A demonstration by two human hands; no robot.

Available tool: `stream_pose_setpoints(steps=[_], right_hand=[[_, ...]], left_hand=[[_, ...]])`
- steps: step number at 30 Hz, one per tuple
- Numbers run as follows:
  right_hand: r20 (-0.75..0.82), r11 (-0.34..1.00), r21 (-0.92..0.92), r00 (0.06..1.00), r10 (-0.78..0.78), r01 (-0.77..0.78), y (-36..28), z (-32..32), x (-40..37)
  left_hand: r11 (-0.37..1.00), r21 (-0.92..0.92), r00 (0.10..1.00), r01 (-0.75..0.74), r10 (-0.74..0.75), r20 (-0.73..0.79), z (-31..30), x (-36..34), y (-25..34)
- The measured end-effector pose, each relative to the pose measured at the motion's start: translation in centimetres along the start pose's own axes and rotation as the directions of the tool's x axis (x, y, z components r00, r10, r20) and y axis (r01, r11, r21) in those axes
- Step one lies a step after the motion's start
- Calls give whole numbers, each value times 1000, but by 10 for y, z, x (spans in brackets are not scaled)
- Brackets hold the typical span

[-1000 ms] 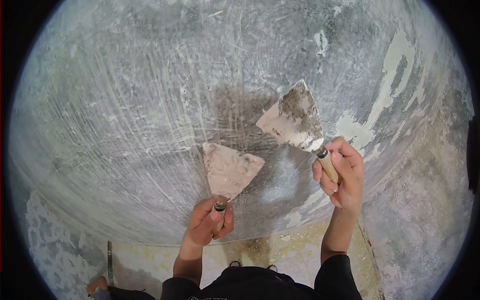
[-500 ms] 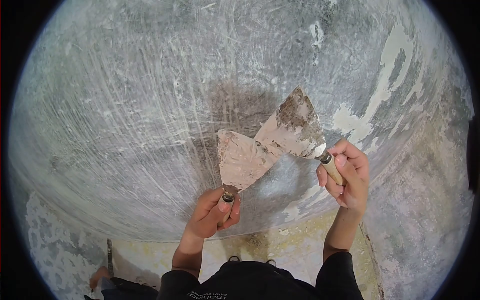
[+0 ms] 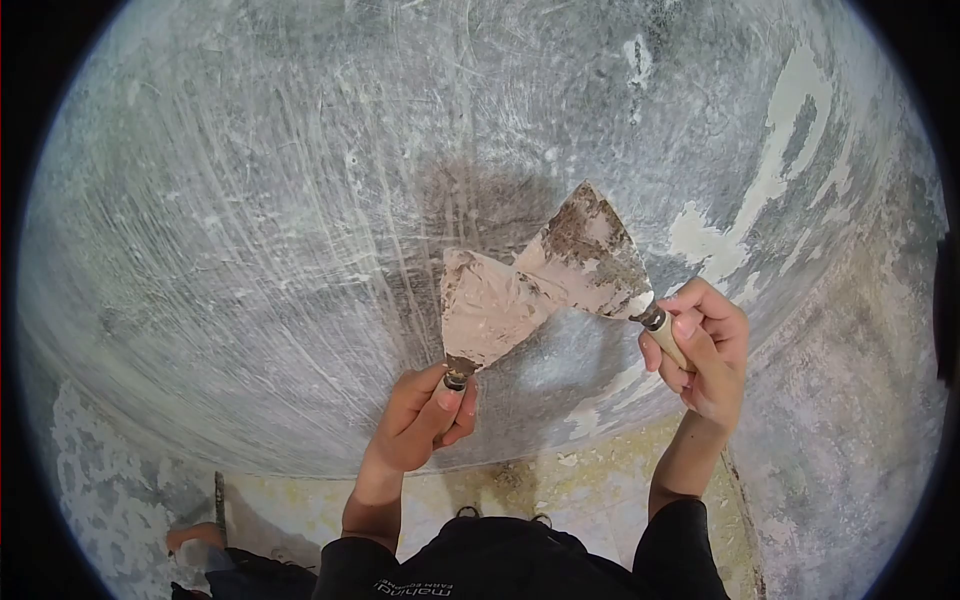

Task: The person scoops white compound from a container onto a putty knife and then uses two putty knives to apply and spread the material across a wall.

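My left hand (image 3: 422, 415) is closed round the handle of a putty knife (image 3: 485, 310), its wide blade covered with pinkish putty. In my right hand (image 3: 708, 350) is a second putty knife (image 3: 595, 250), held by its pale handle, with its blade pointing up and left. That blade is smeared with putty near the left knife and looks brown and stained towards its outer corner. The two blades meet at their edges, where putty lies between them. Behind them is a grey, scraped wall (image 3: 270, 250).
Pale putty patches (image 3: 715, 240) mark the wall on the right. Below the wall runs a yellowish, stained floor strip (image 3: 620, 460). Another person's arm (image 3: 195, 537) and dark clothing show at the lower left, near a thin dark upright strip (image 3: 220, 505).
The left putty knife has risen slightly, and the right one has shifted a little, its blade tip lower and further left. The other person's arm at lower left has moved.
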State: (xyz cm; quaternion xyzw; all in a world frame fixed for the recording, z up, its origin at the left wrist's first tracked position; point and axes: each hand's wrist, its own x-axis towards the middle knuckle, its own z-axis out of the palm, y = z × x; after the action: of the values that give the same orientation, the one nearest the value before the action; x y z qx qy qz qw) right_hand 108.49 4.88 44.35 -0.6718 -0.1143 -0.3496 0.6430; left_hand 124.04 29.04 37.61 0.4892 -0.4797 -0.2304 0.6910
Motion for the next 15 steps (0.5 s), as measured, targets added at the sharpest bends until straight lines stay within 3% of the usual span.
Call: stream_pose_setpoints(steps=[6, 13, 15], right_hand=[[34, 991, -136, 999, -9, 14, -4, -11, 6], [90, 942, -333, 996, -18, 47, -9, -15, 7], [146, 938, -346, 988, 49, 5, -7, -11, 7]], left_hand=[[989, 9, 987, 145, -144, -67, 0, -2, 6], [987, -31, 986, 161, -162, -42, 3, 2, -1], [988, -42, 988, 147, -149, -40, 4, 4, -2]])
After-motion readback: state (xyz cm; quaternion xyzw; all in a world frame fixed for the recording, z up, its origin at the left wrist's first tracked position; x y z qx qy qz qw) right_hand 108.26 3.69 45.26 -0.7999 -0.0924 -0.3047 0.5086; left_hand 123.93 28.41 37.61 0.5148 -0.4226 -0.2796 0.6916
